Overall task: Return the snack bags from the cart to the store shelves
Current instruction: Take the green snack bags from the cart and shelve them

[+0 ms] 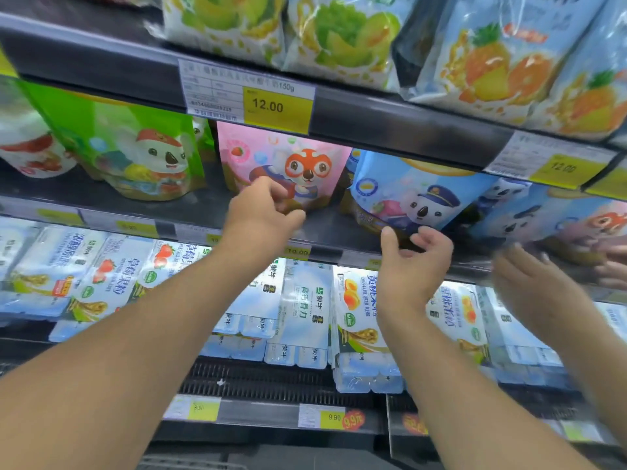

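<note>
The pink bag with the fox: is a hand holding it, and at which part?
The left hand has its fingers at the lower front of the pink fox bag; a firm hold cannot be told. The right hand holds nothing.

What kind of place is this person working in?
Most likely a supermarket aisle: dark shelves stacked with cartoon snack bags, yellow price tags on the shelf edges, and multipacks of dairy drinks below.

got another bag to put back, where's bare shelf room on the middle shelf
Bare shelf shows between the green bag and pink bag, beside the left hand. Right of the pink bag, the blue bags sit packed together.
</note>
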